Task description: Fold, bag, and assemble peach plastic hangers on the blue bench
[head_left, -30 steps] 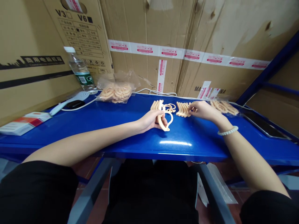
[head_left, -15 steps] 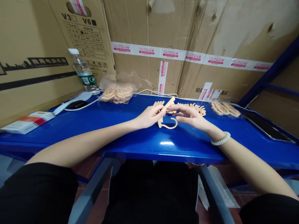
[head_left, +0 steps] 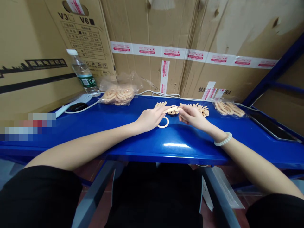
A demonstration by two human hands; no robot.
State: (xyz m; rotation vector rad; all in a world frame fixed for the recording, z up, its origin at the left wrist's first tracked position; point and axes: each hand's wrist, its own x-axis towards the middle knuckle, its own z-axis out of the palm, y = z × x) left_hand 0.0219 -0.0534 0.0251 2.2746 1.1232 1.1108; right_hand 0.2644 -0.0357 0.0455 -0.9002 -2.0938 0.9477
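Observation:
Both hands meet over the middle of the blue table (head_left: 118, 133). My left hand (head_left: 150, 118) pinches a beige plastic piece (head_left: 173, 110) by one end, and a curved loop (head_left: 163, 123) of it hangs below the fingers. My right hand (head_left: 192, 116), with a bead bracelet on its wrist, is closed on the other end of the same piece. Just behind the hands lie a short row of beige strips (head_left: 160, 104) and a heap of the same parts (head_left: 201, 110).
Cardboard boxes (head_left: 166, 38) wall off the back. A water bottle (head_left: 83, 74), a clear bag of beige parts (head_left: 120, 91), a white handled device (head_left: 71, 104) and white cable lie left. Another bag of strips (head_left: 228, 108) and a dark tablet (head_left: 270, 126) lie right.
My right hand left the heap of strips and came to the left hand. Both hands now grip one beige piece, brought down closer to the table.

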